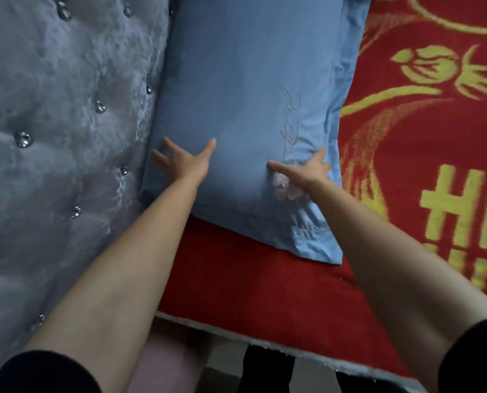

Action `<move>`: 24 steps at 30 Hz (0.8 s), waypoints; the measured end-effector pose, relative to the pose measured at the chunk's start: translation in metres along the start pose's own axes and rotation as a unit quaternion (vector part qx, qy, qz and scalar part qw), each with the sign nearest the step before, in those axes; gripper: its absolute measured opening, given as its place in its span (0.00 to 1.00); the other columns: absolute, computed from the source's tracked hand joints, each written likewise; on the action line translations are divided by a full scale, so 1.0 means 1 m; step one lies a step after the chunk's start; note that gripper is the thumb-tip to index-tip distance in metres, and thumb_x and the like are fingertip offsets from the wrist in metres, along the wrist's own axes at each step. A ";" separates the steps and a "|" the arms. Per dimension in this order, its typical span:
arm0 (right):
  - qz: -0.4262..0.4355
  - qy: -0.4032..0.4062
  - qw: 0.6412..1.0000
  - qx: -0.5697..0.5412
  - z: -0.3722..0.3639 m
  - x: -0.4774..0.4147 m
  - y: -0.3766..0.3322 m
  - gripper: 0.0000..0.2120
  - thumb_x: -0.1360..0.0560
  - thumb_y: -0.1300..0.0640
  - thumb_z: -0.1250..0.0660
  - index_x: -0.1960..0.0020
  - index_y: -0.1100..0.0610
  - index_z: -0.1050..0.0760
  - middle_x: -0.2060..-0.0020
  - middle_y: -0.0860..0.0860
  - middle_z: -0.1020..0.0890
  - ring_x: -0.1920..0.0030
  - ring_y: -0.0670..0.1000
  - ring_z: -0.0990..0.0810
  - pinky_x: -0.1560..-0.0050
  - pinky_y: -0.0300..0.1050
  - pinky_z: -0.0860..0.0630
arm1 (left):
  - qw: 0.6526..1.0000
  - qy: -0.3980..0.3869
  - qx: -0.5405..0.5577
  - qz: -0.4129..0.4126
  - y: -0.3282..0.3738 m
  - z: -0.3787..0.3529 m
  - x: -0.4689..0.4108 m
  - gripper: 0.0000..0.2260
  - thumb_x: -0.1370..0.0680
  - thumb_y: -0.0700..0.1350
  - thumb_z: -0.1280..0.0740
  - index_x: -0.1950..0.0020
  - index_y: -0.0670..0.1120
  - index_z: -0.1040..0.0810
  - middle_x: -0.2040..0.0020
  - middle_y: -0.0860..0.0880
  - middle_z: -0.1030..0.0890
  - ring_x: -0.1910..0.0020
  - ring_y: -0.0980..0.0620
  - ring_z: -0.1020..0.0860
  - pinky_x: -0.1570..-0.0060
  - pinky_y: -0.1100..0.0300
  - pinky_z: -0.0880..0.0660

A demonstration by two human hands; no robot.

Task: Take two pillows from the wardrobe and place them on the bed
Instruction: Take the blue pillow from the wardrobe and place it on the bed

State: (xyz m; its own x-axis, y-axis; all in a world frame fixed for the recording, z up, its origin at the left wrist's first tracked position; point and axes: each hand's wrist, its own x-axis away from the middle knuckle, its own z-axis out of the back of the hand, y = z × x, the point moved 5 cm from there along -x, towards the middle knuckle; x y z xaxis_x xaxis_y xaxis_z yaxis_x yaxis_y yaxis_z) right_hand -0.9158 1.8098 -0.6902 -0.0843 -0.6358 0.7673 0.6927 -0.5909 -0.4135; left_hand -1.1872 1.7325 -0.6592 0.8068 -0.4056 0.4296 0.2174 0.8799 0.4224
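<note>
A blue pillow with pale embroidery and a pink flower lies on the red bed cover, along the padded headboard. A second blue pillow edge shows beneath it at the top right. My left hand rests flat on the pillow's near left part, fingers spread. My right hand lies flat on its near right part, close to the flower. Neither hand grips the fabric.
The grey tufted headboard with shiny buttons fills the left side. A red blanket with yellow-green patterns covers the bed to the right. The bed's near edge runs below my forearms, with floor beyond it.
</note>
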 end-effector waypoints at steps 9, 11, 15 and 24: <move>-0.046 -0.117 0.991 -0.042 -0.023 -0.026 0.020 0.77 0.55 0.28 0.21 0.23 0.52 0.66 0.28 0.61 0.31 0.32 0.62 0.27 0.33 0.60 0.29 | 0.999 0.009 -0.022 0.038 -0.010 0.000 -0.046 0.72 0.56 0.74 0.26 0.22 0.52 0.58 0.21 0.40 0.54 0.23 0.40 0.55 0.25 0.47 0.53; -0.044 -0.126 0.991 -0.032 -0.028 -0.028 0.018 0.81 0.56 0.30 0.20 0.24 0.51 0.71 0.25 0.59 0.37 0.29 0.63 0.31 0.31 0.63 0.32 | 0.999 0.004 -0.041 0.033 -0.011 -0.005 -0.050 0.71 0.53 0.74 0.25 0.22 0.50 0.59 0.21 0.40 0.52 0.23 0.39 0.54 0.24 0.47 0.52; -0.012 -0.076 0.996 -0.038 -0.032 -0.026 0.017 0.77 0.50 0.34 0.18 0.23 0.53 0.69 0.26 0.59 0.36 0.34 0.61 0.25 0.37 0.54 0.23 | 0.997 0.004 -0.079 0.004 -0.009 -0.010 -0.051 0.64 0.46 0.71 0.25 0.21 0.46 0.54 0.22 0.39 0.46 0.24 0.38 0.47 0.25 0.47 0.48; 0.027 -0.027 0.998 -0.048 -0.033 -0.022 0.016 0.70 0.42 0.37 0.19 0.21 0.56 0.65 0.24 0.61 0.42 0.27 0.62 0.34 0.35 0.52 0.26 | 0.993 -0.013 -0.113 -0.007 -0.002 -0.006 -0.049 0.60 0.39 0.69 0.26 0.21 0.45 0.55 0.24 0.36 0.46 0.24 0.37 0.46 0.25 0.47 0.48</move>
State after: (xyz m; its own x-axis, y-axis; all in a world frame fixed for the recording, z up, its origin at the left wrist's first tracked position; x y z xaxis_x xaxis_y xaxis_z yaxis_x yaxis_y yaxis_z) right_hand -0.9266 1.7984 -0.7297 -0.0085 -0.6413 0.7672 0.6236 -0.6032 -0.4973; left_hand -1.2236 1.7523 -0.6862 0.7885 -0.4223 0.4472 0.3490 0.9059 0.2400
